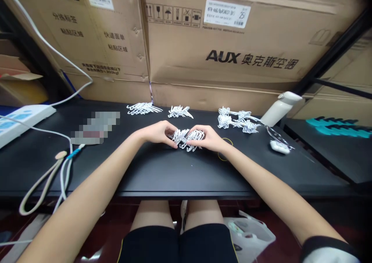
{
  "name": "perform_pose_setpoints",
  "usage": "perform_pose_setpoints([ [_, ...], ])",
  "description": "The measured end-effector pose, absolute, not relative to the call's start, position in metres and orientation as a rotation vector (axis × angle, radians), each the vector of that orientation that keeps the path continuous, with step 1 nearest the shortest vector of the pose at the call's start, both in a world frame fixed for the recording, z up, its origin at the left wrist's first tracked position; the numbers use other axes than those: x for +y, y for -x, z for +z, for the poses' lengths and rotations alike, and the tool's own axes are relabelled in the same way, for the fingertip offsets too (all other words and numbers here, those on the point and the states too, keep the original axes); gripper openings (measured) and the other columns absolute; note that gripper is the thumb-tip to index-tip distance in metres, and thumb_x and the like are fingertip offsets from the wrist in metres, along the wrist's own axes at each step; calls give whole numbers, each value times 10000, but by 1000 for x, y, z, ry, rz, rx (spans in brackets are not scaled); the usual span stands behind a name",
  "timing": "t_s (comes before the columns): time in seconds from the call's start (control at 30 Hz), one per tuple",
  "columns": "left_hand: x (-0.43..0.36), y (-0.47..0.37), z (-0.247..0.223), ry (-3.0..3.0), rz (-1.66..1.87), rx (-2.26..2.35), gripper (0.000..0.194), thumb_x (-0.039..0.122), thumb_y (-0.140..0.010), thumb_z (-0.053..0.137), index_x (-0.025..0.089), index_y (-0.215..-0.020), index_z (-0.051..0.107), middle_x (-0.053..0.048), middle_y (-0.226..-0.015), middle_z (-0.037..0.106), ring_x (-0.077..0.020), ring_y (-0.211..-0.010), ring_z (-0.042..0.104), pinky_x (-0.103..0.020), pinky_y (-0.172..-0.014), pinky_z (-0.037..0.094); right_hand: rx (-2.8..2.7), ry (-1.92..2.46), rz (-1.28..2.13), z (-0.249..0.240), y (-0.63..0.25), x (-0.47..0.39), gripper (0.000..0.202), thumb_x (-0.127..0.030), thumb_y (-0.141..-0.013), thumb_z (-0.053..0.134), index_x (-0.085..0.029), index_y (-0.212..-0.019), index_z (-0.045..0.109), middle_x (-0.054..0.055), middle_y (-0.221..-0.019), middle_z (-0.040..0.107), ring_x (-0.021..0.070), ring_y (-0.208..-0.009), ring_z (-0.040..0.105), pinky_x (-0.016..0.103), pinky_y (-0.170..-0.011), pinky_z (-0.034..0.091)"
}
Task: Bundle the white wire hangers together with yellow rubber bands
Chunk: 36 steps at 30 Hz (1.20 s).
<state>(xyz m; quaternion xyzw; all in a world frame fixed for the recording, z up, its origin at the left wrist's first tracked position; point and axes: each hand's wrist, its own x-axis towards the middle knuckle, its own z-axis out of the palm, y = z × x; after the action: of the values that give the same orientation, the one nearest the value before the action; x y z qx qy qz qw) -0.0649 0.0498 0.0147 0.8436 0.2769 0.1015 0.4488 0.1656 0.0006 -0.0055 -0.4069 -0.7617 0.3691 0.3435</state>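
Note:
Several white hooks (183, 138) lie gathered in a bunch at the middle of the black table. My left hand (162, 133) is curled round the left end of this bunch, thumb below and fingers above. Around the right end, my right hand (206, 137) holds the bunch with thumb and fingers. Behind my hands lie a fanned pile of white hooks (143, 108) and a smaller pile (180, 111). More white hooks (238, 120) sit in clusters to the right. Beside my right wrist is a thin yellow rubber band (226, 140), partly hidden by the forearm.
Large cardboard boxes (232, 42) stand behind the black table (174, 177). At right are a white bottle (280, 108) and a small white case (279, 147). A power strip (24, 121), cables and a pixelated object (97, 128) occupy the left. A plastic bag (251, 232) hangs below.

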Motion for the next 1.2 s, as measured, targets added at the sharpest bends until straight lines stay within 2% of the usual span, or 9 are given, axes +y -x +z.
perform_pose_setpoints([
  [0.23,46,63,19,-2041,248,665,392,352,-617,764,145,-939,681,-48,-937,710,-208,-893,629,-296,-828,459,-1933,1045,958,-6,-164,0,422,-441,-640,742,-140,-923,655,24,-765,633,135,-639,554,251,-587,439],
  [0.37,42,63,24,-2011,298,666,418,391,-688,712,140,-1020,667,-53,-960,700,-205,-899,625,-295,-818,465,-1938,1032,1003,-7,-167,2,436,-435,-655,737,-144,-970,656,39,-811,655,148,-666,576,263,-602,455],
  [0.5,41,62,24,-1974,332,702,413,417,-730,673,123,-1021,669,-64,-932,701,-195,-849,631,-292,-774,478,-1963,1047,991,-7,-167,1,436,-444,-660,734,-145,-969,665,40,-804,657,148,-653,571,266,-595,453],
  [0.73,41,61,22,-1909,353,716,557,327,-622,775,136,-1114,596,-90,-1005,686,-212,-903,643,-360,-843,495,-1961,1071,895,-7,-164,-2,421,-458,-665,722,-156,-946,642,33,-802,650,155,-673,573,270,-617,453],
  [0.97,40,56,22,-1945,466,688,543,297,-630,767,150,-1126,600,-92,-1107,642,-214,-1002,599,-352,-879,474,-1994,1040,794,-7,-164,0,436,-405,-662,735,-165,-1002,603,35,-908,630,159,-762,568,269,-692,447],
  [1.1,38,54,22,-1971,437,682,533,333,-611,775,151,-1088,622,-72,-1049,654,-211,-960,596,-344,-857,464,-2009,1051,843,-7,-164,-1,397,-433,-683,713,-159,-955,621,20,-827,626,146,-703,550,256,-646,431],
  [1.2,37,53,21,-2058,430,710,572,375,-581,783,158,-1082,613,-52,-1001,643,-188,-874,586,-303,-776,456,-1998,1066,831,-6,-164,-2,406,-454,-671,718,-157,-931,622,15,-799,617,143,-686,537,253,-626,421],
])
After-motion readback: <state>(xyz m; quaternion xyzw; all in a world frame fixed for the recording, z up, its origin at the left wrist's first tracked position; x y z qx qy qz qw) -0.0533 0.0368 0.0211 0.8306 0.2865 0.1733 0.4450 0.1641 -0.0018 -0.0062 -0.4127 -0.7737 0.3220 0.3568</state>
